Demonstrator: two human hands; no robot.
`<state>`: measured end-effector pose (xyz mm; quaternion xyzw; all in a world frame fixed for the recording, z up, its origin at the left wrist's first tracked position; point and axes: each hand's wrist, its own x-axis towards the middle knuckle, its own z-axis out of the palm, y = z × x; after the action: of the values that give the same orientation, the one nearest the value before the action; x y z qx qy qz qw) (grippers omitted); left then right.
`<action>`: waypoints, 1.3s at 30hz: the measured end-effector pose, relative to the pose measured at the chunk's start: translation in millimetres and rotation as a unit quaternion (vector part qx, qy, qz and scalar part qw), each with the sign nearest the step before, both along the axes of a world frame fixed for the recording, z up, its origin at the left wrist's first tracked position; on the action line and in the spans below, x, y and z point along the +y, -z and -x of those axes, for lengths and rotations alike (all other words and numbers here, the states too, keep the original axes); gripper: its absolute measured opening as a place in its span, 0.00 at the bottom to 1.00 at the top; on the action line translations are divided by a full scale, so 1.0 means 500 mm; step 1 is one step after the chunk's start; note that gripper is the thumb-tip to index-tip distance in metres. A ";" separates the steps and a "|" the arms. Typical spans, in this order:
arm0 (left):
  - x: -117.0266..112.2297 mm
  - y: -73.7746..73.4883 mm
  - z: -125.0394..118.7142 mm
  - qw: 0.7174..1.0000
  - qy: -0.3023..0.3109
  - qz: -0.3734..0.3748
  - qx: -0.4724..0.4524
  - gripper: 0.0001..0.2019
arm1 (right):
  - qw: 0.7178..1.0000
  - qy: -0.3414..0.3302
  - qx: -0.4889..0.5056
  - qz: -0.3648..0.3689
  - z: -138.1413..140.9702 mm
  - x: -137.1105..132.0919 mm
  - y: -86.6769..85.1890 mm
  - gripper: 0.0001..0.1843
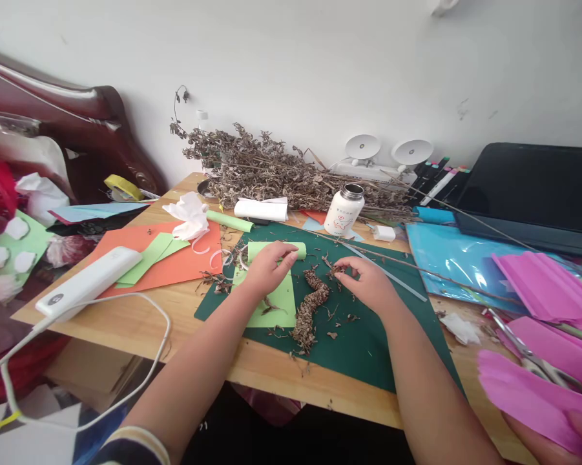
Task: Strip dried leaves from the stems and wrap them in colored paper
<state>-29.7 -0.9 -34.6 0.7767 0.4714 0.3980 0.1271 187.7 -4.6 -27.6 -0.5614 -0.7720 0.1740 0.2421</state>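
The right hand (368, 282) pinches dry leaves (332, 267), seemingly picking them out; the left hand (266, 270) is at the green paper roll (298, 250), its grip I cannot tell; between them, the brown twist (309, 307) lies on the mat (368, 352); the next move probably calls for light fingers

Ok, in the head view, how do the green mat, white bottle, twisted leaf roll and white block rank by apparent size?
Largest to smallest:
1. Green mat
2. White bottle and twisted leaf roll: too alike to rank; the roll lies nearer the camera
3. White block
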 end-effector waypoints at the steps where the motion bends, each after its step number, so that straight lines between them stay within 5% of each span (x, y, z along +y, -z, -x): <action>1: -0.003 -0.002 -0.003 1.000 0.009 -0.003 0.008 0.14 | 1.000 0.016 0.022 -0.006 0.002 -0.001 -0.001 0.12; 8: -0.022 -0.013 -0.027 0.995 0.089 0.000 0.045 0.14 | 0.982 0.073 0.176 -0.010 0.007 -0.003 0.002 0.11; 18: -0.036 -0.036 -0.067 0.992 0.060 -0.011 0.113 0.16 | 0.919 0.091 0.382 -0.021 0.016 0.020 0.034 0.12; 21: -0.034 -0.060 -0.111 0.982 0.082 -0.026 0.165 0.22 | 0.956 0.058 0.278 -0.079 -0.035 0.009 0.012 0.13; 24: -0.015 -0.066 -0.139 0.981 0.100 -0.026 0.163 0.18 | 0.973 0.048 0.211 -0.080 -0.176 -0.010 -0.024 0.10; 26: -0.002 -0.058 -0.143 0.983 0.103 -0.025 0.147 0.15 | 0.997 -0.041 0.034 -0.049 -0.279 -0.028 -0.037 0.08; 29: 0.010 -0.040 -0.137 0.988 0.082 -0.028 0.124 0.12 | 0.984 -0.152 -0.092 0.027 -0.348 -0.061 -0.036 0.12; 32: 0.013 -0.028 -0.131 0.988 0.049 -0.019 0.146 0.12 | 0.989 -0.128 -0.061 0.039 -0.271 -0.071 -0.027 0.12; 34: 0.011 -0.026 -0.129 0.983 0.032 -0.011 0.178 0.13 | 0.999 -0.003 0.052 -0.003 -0.168 -0.054 -0.022 0.12; 37: 0.009 -0.027 -0.132 0.977 0.016 0.001 0.212 0.15 | 0.994 0.034 0.103 -0.023 -0.028 -0.016 -0.013 0.15; 39: 0.008 -0.026 -0.135 0.975 0.017 0.008 0.221 0.14 | 0.989 0.043 0.141 -0.016 0.014 0.002 -0.009 0.12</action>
<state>37.9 3.2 -21.8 0.8523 0.4774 0.2110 0.0327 180.5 -3.7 -23.3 -0.5598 -0.7081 0.2286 0.3647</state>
